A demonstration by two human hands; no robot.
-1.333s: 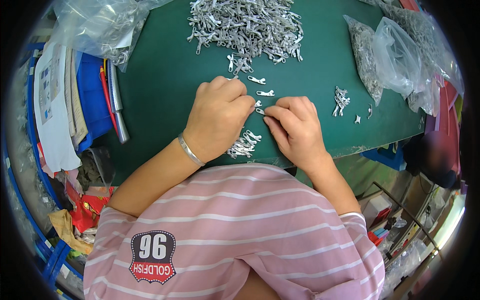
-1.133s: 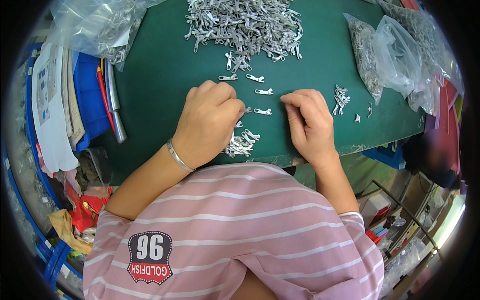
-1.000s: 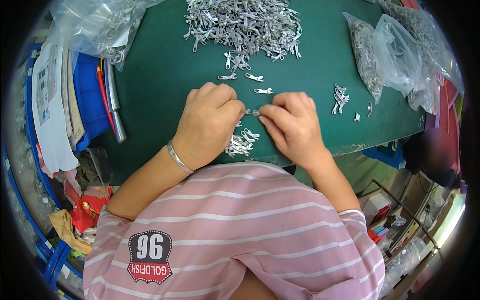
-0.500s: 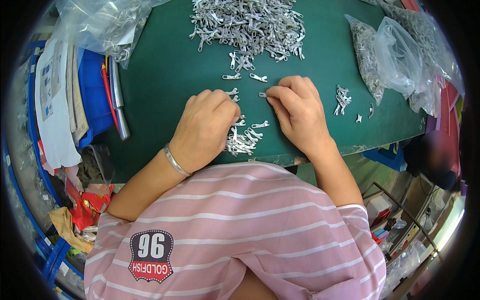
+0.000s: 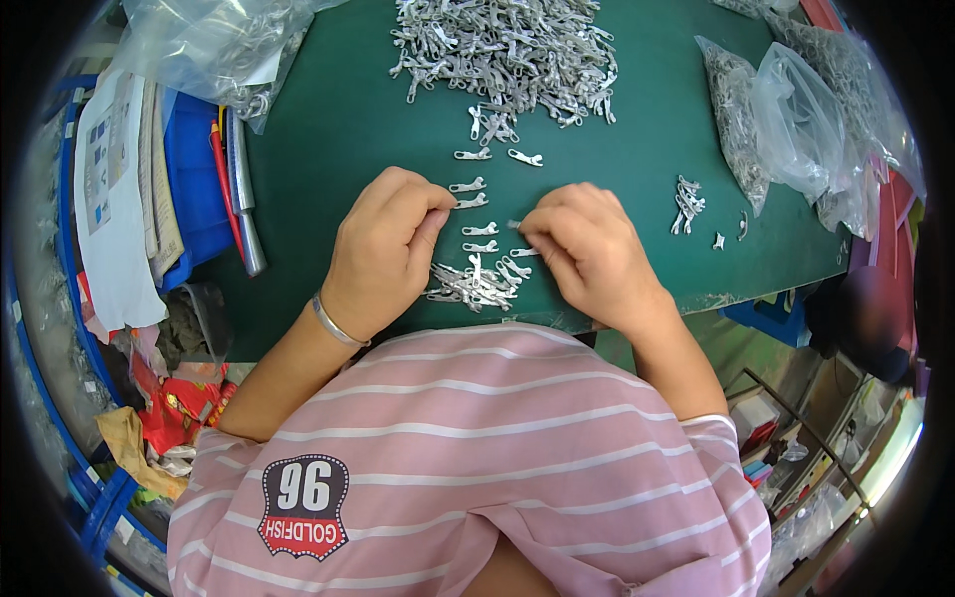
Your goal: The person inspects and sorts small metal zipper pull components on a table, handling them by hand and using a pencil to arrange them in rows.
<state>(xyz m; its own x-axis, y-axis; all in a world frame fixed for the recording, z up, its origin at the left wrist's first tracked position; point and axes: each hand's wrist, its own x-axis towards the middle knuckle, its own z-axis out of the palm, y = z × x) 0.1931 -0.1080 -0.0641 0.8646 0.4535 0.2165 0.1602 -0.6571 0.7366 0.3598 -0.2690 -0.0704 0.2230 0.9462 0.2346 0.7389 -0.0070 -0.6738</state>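
My left hand (image 5: 383, 249) is closed, thumb and forefinger pinching the end of a small silver metal piece (image 5: 472, 201) with a slotted loop. Similar metal pieces lie in a loose column beside its fingertips, one pair (image 5: 479, 238) just below. My right hand (image 5: 594, 257) is closed too, its fingertips on a small blurred metal piece (image 5: 513, 224) close to the table. Another piece (image 5: 523, 253) sits partly under that hand. Between my wrists is a small heap of the same pieces (image 5: 473, 289). Two more pieces lie flat farther up.
A large pile of metal pieces (image 5: 507, 60) covers the far middle of the green table (image 5: 328, 119). At right are a small cluster (image 5: 686, 204) and plastic bags of parts (image 5: 734, 119). A blue tray (image 5: 194, 189), papers, a red pen (image 5: 225, 189) and a metal rod stand left.
My left hand has moved left and slightly away from me, uncovering the column of pieces. My right hand has come toward me with its small piece. The view has shifted slightly.
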